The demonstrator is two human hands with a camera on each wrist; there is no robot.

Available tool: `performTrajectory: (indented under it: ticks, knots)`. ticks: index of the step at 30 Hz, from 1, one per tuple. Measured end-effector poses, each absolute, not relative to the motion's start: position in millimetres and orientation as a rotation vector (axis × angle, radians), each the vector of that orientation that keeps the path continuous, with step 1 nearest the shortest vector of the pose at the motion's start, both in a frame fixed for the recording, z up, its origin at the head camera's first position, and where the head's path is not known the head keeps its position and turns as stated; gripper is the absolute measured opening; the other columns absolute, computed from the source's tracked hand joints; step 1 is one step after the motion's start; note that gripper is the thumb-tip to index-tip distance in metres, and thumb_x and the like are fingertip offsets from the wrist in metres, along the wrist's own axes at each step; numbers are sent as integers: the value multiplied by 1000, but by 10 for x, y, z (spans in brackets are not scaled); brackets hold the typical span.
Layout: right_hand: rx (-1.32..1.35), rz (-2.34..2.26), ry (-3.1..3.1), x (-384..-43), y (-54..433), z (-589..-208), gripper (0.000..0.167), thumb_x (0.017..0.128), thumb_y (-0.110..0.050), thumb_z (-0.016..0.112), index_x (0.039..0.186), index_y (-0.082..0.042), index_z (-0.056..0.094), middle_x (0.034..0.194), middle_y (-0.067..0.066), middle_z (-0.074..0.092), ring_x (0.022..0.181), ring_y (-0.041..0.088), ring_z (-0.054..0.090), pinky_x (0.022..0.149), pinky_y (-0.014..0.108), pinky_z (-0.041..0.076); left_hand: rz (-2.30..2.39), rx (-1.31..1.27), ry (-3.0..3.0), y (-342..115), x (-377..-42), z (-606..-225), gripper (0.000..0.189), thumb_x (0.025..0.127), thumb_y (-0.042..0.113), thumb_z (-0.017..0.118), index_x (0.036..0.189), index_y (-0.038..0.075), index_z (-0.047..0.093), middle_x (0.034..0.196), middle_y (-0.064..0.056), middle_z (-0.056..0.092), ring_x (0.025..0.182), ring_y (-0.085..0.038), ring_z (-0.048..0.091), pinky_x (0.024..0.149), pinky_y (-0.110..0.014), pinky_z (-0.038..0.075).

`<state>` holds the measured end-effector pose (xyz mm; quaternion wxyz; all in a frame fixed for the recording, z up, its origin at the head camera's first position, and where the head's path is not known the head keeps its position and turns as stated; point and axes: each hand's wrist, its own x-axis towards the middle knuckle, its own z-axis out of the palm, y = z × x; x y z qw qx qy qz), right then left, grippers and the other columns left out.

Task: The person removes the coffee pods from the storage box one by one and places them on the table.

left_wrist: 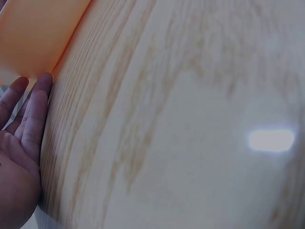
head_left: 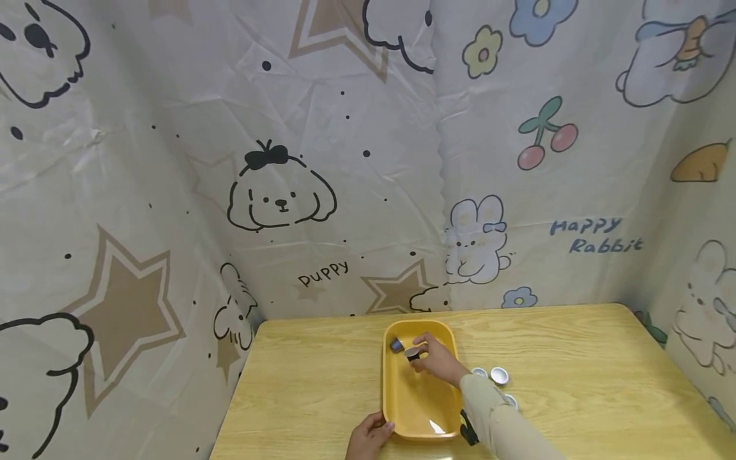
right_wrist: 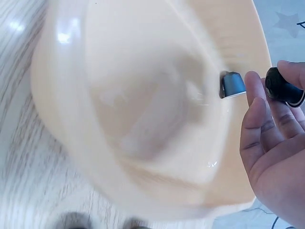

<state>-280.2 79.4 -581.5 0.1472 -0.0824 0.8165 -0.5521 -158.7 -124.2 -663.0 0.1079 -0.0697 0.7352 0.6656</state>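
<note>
My right hand [head_left: 439,363] is over the far part of a yellow tray [head_left: 422,415], pinching a dark coffee capsule [head_left: 412,353] between thumb and fingers. The right wrist view shows this black capsule [right_wrist: 282,88] held at the fingertips, with its pale lid edge partly hidden by the hand. A blue coffee capsule [head_left: 397,345] lies tipped inside the tray, against the far left wall. At the tray's near left corner is my left hand [head_left: 370,437], its fingers straight and touching the outer wall and rim.
Several white-lidded capsules [head_left: 499,375] stand on the wooden table [head_left: 586,364] right of the tray, partly behind the right sleeve [head_left: 503,415]. A black object [head_left: 468,429] shows beside that forearm. A printed curtain [head_left: 374,191] hangs behind the table.
</note>
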Motion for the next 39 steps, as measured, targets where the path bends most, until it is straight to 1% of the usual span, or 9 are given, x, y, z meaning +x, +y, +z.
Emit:
performTrajectory:
  ticks: [2, 4, 10, 15, 17, 22, 25, 33, 39]
  knots:
    - [-249, -1559, 2365, -2789, 814, -5797, 47, 85, -6, 69, 125, 4, 46, 107, 18, 66, 76, 16, 64, 62, 28, 45, 1961, -208, 2161, -1240, -1585, -6626, 58, 87, 34, 72, 123, -9, 58, 109, -13, 69, 92, -13, 65, 76, -22, 52]
    - [-263, -1537, 2379, -2785, 835, -5790, 47, 84, -6, 69, 126, 5, 49, 108, 17, 66, 77, 16, 63, 63, 28, 46, 1965, -211, 2154, -1240, -1584, -6620, 57, 87, 33, 71, 124, -9, 58, 109, -14, 69, 93, -13, 65, 76, -22, 52]
    - [-289, -1534, 2386, -2770, 881, -5756, 35, 83, -4, 69, 115, 3, 57, 107, 17, 65, 79, 15, 55, 65, 28, 45, 1995, -186, 2136, -1251, -1588, -6654, 57, 87, 33, 71, 124, -9, 58, 109, -14, 69, 93, -12, 66, 78, -24, 53]
    - [-319, -1543, 2393, -2717, 916, -5678, 33, 82, -5, 71, 111, 2, 55, 102, 14, 62, 86, 16, 57, 70, 28, 48, 1992, -140, 2160, -1267, -1588, -6663, 62, 85, 42, 72, 122, -7, 60, 107, -9, 70, 91, -9, 65, 78, -27, 54]
    - [-336, -1550, 2394, -2693, 935, -5654, 34, 82, -5, 71, 110, 2, 55, 101, 13, 61, 87, 17, 58, 73, 28, 49, 1979, -152, 2158, -1269, -1591, -6651, 63, 85, 42, 72, 123, -7, 60, 110, -12, 69, 93, -12, 65, 79, -28, 54]
    - [-364, -1556, 2407, -2651, 997, -5641, 34, 81, -4, 72, 109, 1, 55, 101, 13, 59, 85, 17, 57, 72, 28, 48, 1939, -192, 2156, -1251, -1602, -6616, 60, 89, 35, 69, 126, -10, 56, 117, -21, 66, 99, -20, 66, 83, -30, 54]
    - [-373, -1559, 2410, -2621, 1046, -5631, 33, 81, -5, 72, 110, 0, 55, 101, 12, 59, 84, 16, 55, 71, 27, 47, 1924, -208, 2165, -1233, -1603, -6607, 58, 90, 34, 68, 126, -9, 56, 116, -19, 66, 98, -19, 66, 82, -30, 53]
    - [-398, -1605, 2349, -2517, 1191, -5624, 37, 82, -2, 70, 112, 3, 51, 104, 15, 58, 81, 14, 57, 71, 23, 49, 1925, -245, 2169, -1226, -1608, -6638, 59, 87, 36, 70, 126, -7, 57, 111, -11, 68, 95, -14, 65, 80, -27, 53]
    - [-404, -1635, 2332, -2416, 1345, -5635, 37, 81, 1, 70, 113, 3, 50, 102, 14, 59, 80, 13, 56, 69, 22, 49, 1926, -228, 2163, -1218, -1610, -6637, 61, 87, 37, 70, 127, -7, 56, 113, -13, 67, 97, -16, 66, 81, -28, 54]
